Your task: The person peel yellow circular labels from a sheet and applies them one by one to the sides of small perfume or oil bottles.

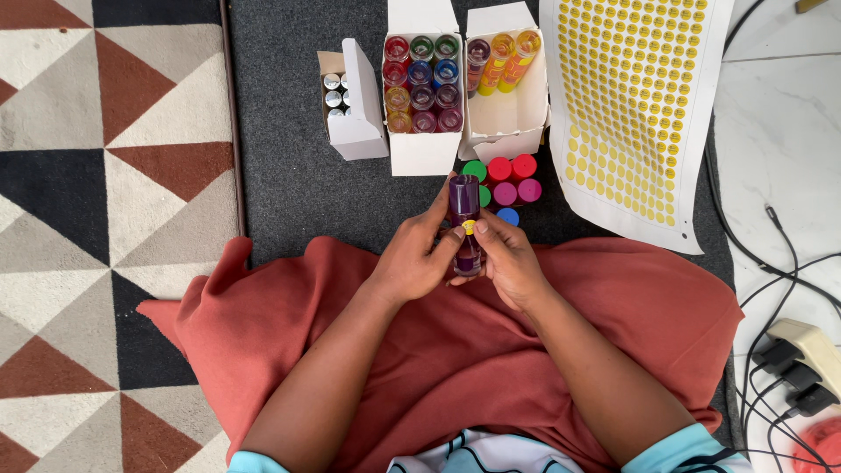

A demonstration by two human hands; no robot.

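Observation:
A slim purple bottle (pixel 465 210) stands upright between both my hands, just above my lap. My left hand (pixel 416 254) wraps its left side, fingers closed on it. My right hand (pixel 508 258) holds its right side, and the thumb presses a small round yellow sticker (pixel 469 227) onto the bottle's front. Beyond the bottle stand several bottles with green, red, pink and blue caps (pixel 506 180) on the dark grey mat.
Three open white boxes lie ahead: a small one (pixel 355 101) with silver-topped items, a middle one (pixel 422 83) full of coloured bottles, a right one (pixel 506 83) with three. A sheet of yellow stickers (pixel 635 105) lies right. Cables and a power strip (pixel 802 359) sit far right.

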